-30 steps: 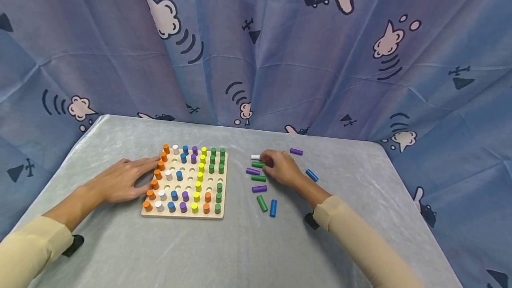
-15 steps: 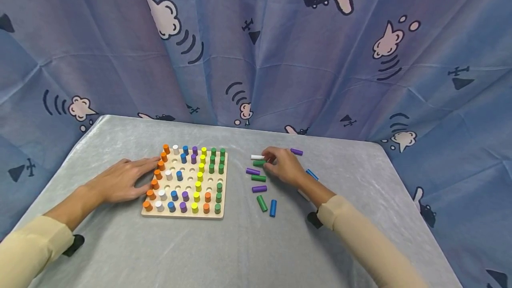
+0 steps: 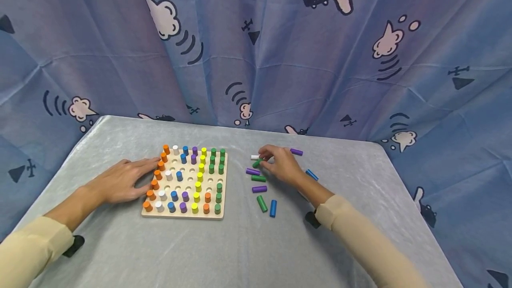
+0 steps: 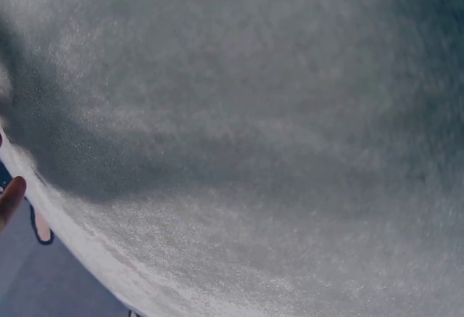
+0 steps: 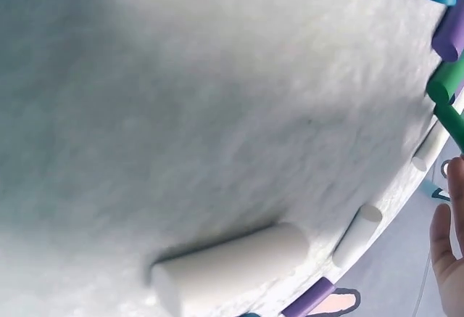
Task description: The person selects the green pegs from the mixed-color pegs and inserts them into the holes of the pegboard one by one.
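My left hand (image 3: 120,181) lies flat at the left side of the wooden pegboard (image 3: 183,214), fingertips right at its column of orange pegs (image 3: 158,174). In the left wrist view only a fingertip (image 4: 11,197) shows at the edge. To the right of the board, my right hand (image 3: 283,163) pinches a green peg (image 3: 257,163) between thumb and fingers. That peg stands tilted, one end raised, and in the right wrist view its lower end (image 5: 449,122) shows beside the fingers. A white peg (image 3: 254,157) lies just behind it, partly covered by the hand.
Below the right hand lie purple pegs (image 3: 259,189), green pegs (image 3: 258,178) and a blue peg (image 3: 273,208). Another purple peg (image 3: 296,151) and a blue one (image 3: 312,175) lie beyond the wrist. White pegs (image 5: 232,266) lie under the right forearm. A patterned curtain (image 3: 256,57) hangs behind the table.
My right hand has shifted slightly over the green peg and pinched it. The peg has gone from lying flat to tilted. My left hand has stayed in place.
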The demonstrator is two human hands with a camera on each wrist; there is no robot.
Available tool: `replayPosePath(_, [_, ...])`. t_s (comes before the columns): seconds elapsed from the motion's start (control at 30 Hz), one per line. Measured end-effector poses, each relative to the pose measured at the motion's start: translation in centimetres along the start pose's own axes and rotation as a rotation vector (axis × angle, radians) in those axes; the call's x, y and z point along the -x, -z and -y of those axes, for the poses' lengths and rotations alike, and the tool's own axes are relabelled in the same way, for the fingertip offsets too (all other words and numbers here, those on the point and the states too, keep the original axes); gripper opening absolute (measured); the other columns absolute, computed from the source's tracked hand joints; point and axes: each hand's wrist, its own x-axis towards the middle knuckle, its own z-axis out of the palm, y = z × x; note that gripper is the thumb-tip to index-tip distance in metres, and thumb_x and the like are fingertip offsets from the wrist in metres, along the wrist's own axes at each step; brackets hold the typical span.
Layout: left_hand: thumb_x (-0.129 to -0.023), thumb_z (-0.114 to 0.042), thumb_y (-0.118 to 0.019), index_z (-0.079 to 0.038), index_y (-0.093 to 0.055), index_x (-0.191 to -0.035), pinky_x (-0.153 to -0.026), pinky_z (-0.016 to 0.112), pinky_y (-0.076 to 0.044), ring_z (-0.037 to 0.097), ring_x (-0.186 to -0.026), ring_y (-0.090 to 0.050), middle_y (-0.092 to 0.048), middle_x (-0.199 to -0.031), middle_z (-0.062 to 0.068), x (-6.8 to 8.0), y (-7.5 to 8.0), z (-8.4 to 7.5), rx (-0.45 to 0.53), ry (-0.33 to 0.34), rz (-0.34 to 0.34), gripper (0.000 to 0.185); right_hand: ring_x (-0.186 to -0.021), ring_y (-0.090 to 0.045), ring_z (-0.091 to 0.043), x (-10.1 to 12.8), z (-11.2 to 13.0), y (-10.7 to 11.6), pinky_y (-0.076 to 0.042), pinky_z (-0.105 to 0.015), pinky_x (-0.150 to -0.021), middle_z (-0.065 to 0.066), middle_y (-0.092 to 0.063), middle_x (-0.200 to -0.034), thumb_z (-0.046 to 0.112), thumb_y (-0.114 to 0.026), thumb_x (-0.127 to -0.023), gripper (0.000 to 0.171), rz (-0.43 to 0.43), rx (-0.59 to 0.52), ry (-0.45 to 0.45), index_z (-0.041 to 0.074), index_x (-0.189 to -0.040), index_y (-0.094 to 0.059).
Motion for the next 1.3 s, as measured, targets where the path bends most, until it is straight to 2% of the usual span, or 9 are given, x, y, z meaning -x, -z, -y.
replayPosePath(0.23, [-0.095,-0.036,-0.061,0.000,-0.048,-0.145,-0.094,0.059,-0.044,0.037,-0.131,-0.051,-0.049,-0.147,0.019,0.0,0.0,0.0,-0.001,-0.001,-0.004,0.063,-0.095,-0.069,-0.019,-0.5,0.5,-0.8,-0.051,-0.044,-0.090,-0.002,-0.076,-0.098,0.005,-0.075,-0.088,0.024,-0.035,-0.028,0.060,0.002,-0.111,-0.070])
replayPosePath(0.6, [-0.095,-0.037,-0.061,-0.001,-0.048,-0.146,-0.095,0.060,-0.043,0.037,-0.131,-0.051,-0.049,-0.148,0.018,0.0,-0.2,0.0,0.003,0.006,-0.007,0.063,-0.093,-0.069,-0.017,-1.1,1.4,-1.5,-0.052,-0.041,-0.087,-0.002,-0.076,-0.099,0.004,-0.075,-0.088,0.023,-0.045,-0.051,0.092,0.004,-0.110,-0.070])
replayPosePath(0.9, [-0.095,-0.036,-0.062,0.000,-0.049,-0.145,-0.094,0.059,-0.044,0.037,-0.130,-0.052,-0.049,-0.147,0.019,0.0,-0.2,0.1,-0.003,0.000,-0.014,0.063,-0.091,-0.069,-0.017,-1.0,3.5,-1.5,-0.052,-0.040,-0.083,-0.003,-0.076,-0.100,0.004,-0.074,-0.088,0.024,-0.051,-0.095,0.156,0.004,-0.111,-0.070])
replayPosePath(1.1, [-0.095,-0.035,-0.061,0.000,-0.049,-0.145,-0.094,0.059,-0.044,0.038,-0.130,-0.052,-0.050,-0.147,0.019,0.1,-0.2,0.1,-0.001,-0.001,-0.015,0.063,-0.092,-0.068,-0.016,-1.1,5.0,-1.9,-0.052,-0.043,-0.084,-0.004,-0.076,-0.100,0.004,-0.074,-0.088,0.023,-0.039,-0.125,0.198,0.007,-0.111,-0.070])
replayPosePath(1.3, [-0.095,-0.035,-0.061,0.001,-0.048,-0.145,-0.094,0.059,-0.044,0.038,-0.130,-0.052,-0.050,-0.147,0.019,0.0,-0.1,0.1,0.003,0.001,-0.012,0.063,-0.091,-0.068,-0.019,-1.2,6.5,-2.5,-0.052,-0.048,-0.084,-0.005,-0.076,-0.100,0.003,-0.075,-0.087,0.024,-0.028,-0.151,0.247,0.003,-0.111,-0.070])
